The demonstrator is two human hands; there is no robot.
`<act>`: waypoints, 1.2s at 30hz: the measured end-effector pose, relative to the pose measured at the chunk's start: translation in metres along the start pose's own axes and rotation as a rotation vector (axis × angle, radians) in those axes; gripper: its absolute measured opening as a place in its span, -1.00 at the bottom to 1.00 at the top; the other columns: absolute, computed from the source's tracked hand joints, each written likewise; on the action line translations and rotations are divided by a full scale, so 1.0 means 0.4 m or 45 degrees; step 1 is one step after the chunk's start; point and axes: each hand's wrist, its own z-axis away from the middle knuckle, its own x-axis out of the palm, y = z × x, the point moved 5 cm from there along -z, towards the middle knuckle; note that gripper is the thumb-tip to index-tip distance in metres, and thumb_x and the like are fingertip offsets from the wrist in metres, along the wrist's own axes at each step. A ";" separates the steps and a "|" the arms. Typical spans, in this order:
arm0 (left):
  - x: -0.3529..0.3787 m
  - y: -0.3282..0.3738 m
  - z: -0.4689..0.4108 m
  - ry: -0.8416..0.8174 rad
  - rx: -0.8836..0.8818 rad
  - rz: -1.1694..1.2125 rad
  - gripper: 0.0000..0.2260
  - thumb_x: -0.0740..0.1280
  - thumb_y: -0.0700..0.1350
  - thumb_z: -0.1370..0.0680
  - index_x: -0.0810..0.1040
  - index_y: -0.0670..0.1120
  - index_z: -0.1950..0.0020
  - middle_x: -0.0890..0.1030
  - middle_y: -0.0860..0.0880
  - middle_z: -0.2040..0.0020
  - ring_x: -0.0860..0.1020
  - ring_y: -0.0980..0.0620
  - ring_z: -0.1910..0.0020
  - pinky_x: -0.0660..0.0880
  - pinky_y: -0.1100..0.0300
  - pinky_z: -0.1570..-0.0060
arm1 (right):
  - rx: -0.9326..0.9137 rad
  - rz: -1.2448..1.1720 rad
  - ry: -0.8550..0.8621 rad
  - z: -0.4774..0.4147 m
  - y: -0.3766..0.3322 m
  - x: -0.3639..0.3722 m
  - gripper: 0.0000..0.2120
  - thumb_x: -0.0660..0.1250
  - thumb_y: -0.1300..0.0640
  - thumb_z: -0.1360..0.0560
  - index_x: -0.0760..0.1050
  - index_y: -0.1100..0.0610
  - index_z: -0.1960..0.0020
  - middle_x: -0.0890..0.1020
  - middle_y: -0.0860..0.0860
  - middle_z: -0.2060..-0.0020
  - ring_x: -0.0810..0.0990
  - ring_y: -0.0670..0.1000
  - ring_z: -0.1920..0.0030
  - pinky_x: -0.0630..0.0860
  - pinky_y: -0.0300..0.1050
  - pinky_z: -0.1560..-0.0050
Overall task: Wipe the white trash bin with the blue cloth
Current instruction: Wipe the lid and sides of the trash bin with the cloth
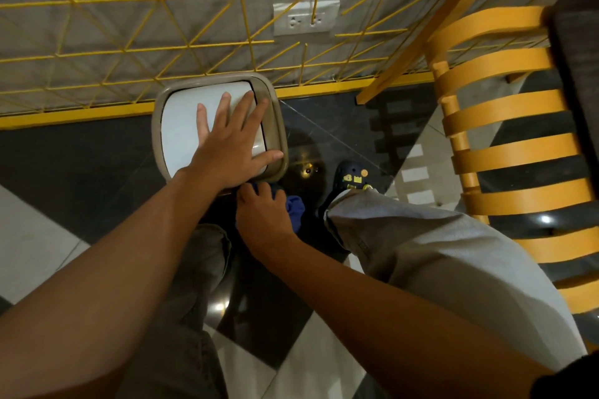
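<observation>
The white trash bin (181, 126) stands on the floor against the wall, seen from above, its white swing lid framed by a beige rim. My left hand (233, 139) lies flat on the lid with fingers spread, holding nothing. Just below the bin's near edge, my right hand (262, 214) is closed on the blue cloth (295, 208), pressing it against the bin's near side. Most of the cloth is hidden under that hand, and the bin's side walls are out of sight.
A yellow wire lattice (162, 42) covers the grey wall behind the bin, with a power socket (304, 19). A yellow slatted chair back (505, 146) stands close on the right. My legs and a dark shoe (351, 173) are on the black and white tiled floor.
</observation>
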 end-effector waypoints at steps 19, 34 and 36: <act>0.000 0.000 -0.002 0.019 0.006 0.005 -0.25 0.05 0.35 -0.47 -0.10 0.03 -0.52 -0.11 -0.05 -0.55 -0.18 -0.15 -0.51 -0.25 -0.24 -0.38 | 0.145 -0.075 -0.023 0.039 0.105 -0.011 -0.61 0.13 0.18 -0.58 0.25 0.21 -0.39 0.29 0.13 -0.32 0.30 0.19 -0.24 0.29 0.11 -0.23; 0.011 -0.007 -0.002 0.114 0.017 -0.036 -0.21 0.02 0.36 -0.38 0.02 0.00 -0.52 0.03 -0.07 -0.54 -0.07 -0.17 -0.51 -0.16 -0.28 -0.38 | 0.249 -0.077 0.067 -0.024 0.186 -0.050 -0.60 0.10 0.16 -0.59 0.21 0.14 -0.42 0.32 0.09 -0.35 0.32 0.18 -0.28 0.30 0.09 -0.22; 0.013 -0.009 -0.003 0.104 0.014 -0.047 -0.20 -0.02 0.39 -0.38 0.01 0.00 -0.52 0.03 -0.07 -0.54 -0.06 -0.17 -0.51 -0.16 -0.28 -0.38 | 0.209 0.006 0.087 -0.053 0.206 -0.072 -0.58 0.10 0.16 -0.59 0.20 0.12 -0.44 0.32 0.09 -0.36 0.32 0.19 -0.30 0.29 0.10 -0.24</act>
